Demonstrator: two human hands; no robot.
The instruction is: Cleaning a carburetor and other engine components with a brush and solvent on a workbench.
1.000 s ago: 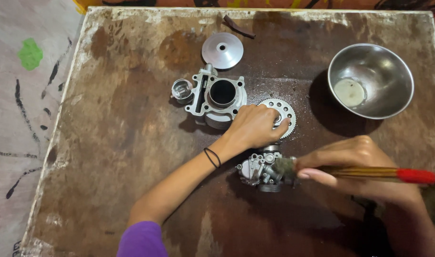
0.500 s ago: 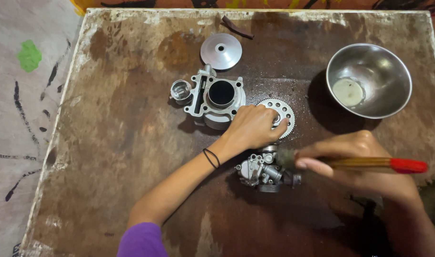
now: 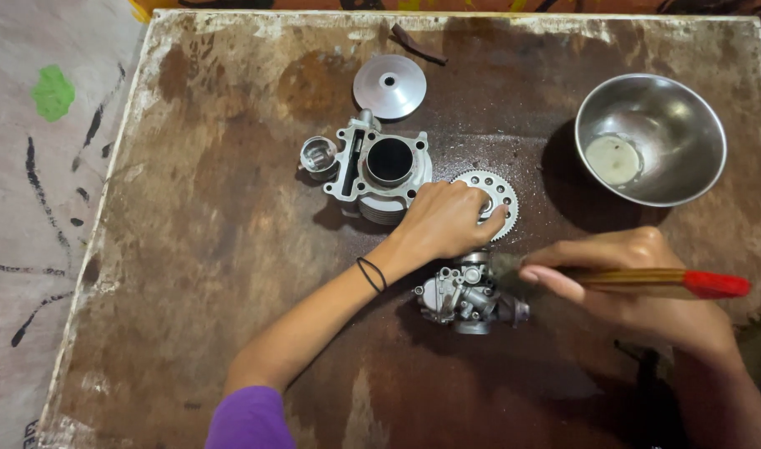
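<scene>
Rusty brown table, stained and pitted, pale painted floor off its left edge. Your left hand lies fingers-down on the sprocket, pressing it flat rather than closing round it. Your right hand is closed on a brush with a wooden handle and red end; its bristles touch the carburettor, which sits just below the sprocket, near the table's middle. The carburettor is grey cast metal, knobbly, with small fittings and a grimy look. It stands free, unheld, so a hard stroke could, I judge, skid or tip it. The cylinder and piston stand close behind; your forearm could knock them. Steel bowl at right holds a little liquid; a disc lies behind.
</scene>
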